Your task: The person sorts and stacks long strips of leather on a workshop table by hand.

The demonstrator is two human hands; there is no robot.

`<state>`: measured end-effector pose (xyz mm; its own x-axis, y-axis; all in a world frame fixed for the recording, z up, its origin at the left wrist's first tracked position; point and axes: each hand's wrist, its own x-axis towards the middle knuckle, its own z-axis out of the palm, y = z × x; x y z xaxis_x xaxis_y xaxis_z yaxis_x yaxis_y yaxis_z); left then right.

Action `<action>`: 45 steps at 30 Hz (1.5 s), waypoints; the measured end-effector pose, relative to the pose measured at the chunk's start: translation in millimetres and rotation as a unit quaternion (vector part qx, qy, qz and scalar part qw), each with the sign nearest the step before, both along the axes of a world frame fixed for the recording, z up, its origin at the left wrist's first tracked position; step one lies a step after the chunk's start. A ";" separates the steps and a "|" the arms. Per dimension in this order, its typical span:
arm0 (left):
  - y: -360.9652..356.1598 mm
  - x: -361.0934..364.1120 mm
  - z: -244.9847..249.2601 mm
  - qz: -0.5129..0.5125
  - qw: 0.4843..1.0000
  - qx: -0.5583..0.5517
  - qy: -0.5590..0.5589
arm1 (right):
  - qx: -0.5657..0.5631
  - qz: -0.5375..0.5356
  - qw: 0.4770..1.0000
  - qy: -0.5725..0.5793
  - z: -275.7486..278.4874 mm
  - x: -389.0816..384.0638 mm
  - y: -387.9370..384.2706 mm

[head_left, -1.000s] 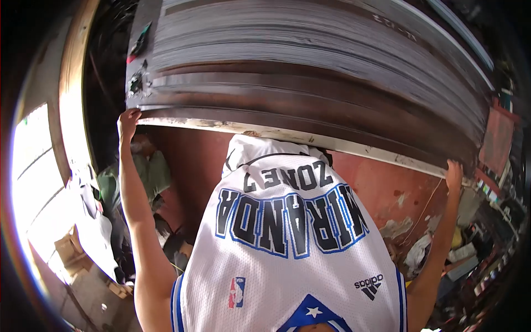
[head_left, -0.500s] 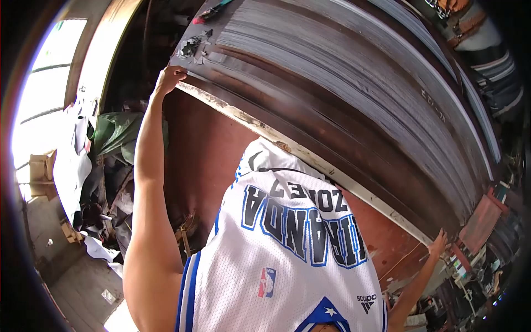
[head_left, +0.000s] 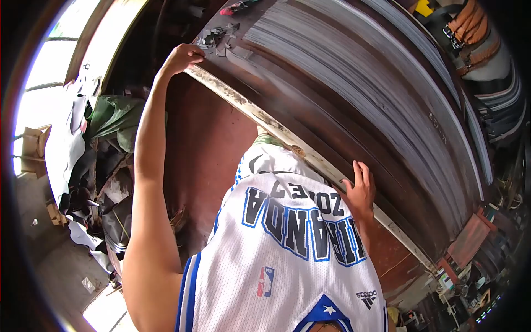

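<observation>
Nearest the camera is the person's own white jersey point(head_left: 287, 260), pressed close against a red-brown panel point(head_left: 204, 149) below the work surface. The right hand point(head_left: 359, 193) lies on the pale edge strip point(head_left: 265, 123) near its middle. Its fingers are extended and slightly spread over the lip, and it is not closed round anything; the thumb's hold cannot be made out. The left arm reaches further out, and the left hand point(head_left: 181, 57) has its fingers curled over the far corner of the same strip in a firm grip. The strip fronts a stack of dark sheets point(head_left: 354, 83), which fills the surface beyond it and is blurred, so single sheets cannot be told apart. Assessment: the hold is uneven, with one hand clamped and one merely laid on. The right hand would do better with the thumb hooked beneath the lip, both hands clear of the sheet edges, and the body square to the strip. Loose scraps point(head_left: 218, 37) lie just beyond the left hand and could slip off or foul the grip. Further off are a red-handled tool point(head_left: 237, 7) and brown straps point(head_left: 470, 30).
</observation>
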<state>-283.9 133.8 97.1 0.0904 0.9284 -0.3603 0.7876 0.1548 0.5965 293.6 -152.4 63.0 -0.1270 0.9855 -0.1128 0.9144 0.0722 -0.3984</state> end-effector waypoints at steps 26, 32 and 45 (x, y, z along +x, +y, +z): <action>59.1 237.0 -67.9 -0.262 0.958 -0.112 -0.023 | 0.030 0.009 0.999 0.018 -27.6 15.8 98.8; 59.3 253.7 -65.1 -0.294 0.951 -0.094 -0.014 | 0.035 -0.004 0.999 0.013 -24.2 28.1 98.3; 51.7 260.8 -61.0 -0.260 0.956 -0.123 -0.062 | 0.016 -0.034 0.999 -0.009 -11.4 19.1 96.1</action>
